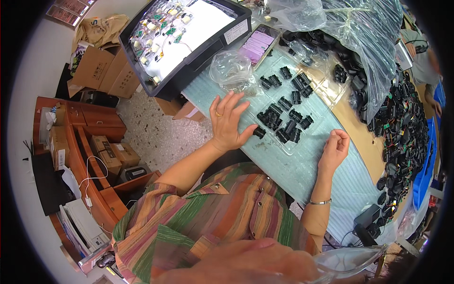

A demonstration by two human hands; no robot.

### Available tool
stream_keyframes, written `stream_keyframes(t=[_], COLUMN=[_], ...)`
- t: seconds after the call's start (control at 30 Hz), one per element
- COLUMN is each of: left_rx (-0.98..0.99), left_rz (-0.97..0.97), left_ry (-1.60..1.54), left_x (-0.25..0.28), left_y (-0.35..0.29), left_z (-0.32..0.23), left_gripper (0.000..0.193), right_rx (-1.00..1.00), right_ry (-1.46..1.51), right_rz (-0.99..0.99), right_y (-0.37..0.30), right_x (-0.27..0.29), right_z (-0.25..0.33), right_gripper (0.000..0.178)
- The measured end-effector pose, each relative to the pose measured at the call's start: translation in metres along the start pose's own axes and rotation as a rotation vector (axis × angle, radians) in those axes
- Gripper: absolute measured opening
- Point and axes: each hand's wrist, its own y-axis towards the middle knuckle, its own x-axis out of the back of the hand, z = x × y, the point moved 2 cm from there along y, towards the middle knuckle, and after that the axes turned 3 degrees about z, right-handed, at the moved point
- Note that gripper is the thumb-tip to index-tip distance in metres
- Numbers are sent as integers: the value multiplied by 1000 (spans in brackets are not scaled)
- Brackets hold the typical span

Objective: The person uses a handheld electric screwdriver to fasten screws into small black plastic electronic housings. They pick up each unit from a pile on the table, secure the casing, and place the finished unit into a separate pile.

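My left hand [229, 120] rests with its fingers spread at the near edge of the table, a ring on one finger. Its thumb tip lies beside a small black plastic part [258, 132]. To the right of it, several more black ribbed plastic parts [270, 117] are grouped on a clear plastic tray [289, 150] lying on the pale green foam sheet [279, 165]. My right hand [335, 146] is held over the sheet, right of the parts, with its fingers curled together. What they hold, if anything, is hidden. A bracelet circles that wrist.
A black bin [198, 61] with small circuit boards and white paper stands at the back left. Near it are a clear plastic bag [231, 68] and a phone [259, 45]. A large heap of black parts with wires [402, 128] covers the right side. Another person [418, 59] is at far right.
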Motion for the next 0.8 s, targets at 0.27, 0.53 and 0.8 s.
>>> stream_keyframes(t=[0.27, 0.53, 0.8], left_rx=[-19, -26, -37], left_rz=[-2, -1, 1], left_ry=[-26, -21, -14], left_x=[-2, -1, 0], left_y=[-1, 0, 0], left_z=[3, 4, 4], left_gripper=[60, 59, 52], right_rx=[-18, -27, -26], right_ry=[-27, -41, -84], right_rz=[-16, -15, -27], right_y=[-2, -2, -3], right_x=[-2, -3, -5], right_z=[6, 5, 7], right_gripper=[7, 7, 7])
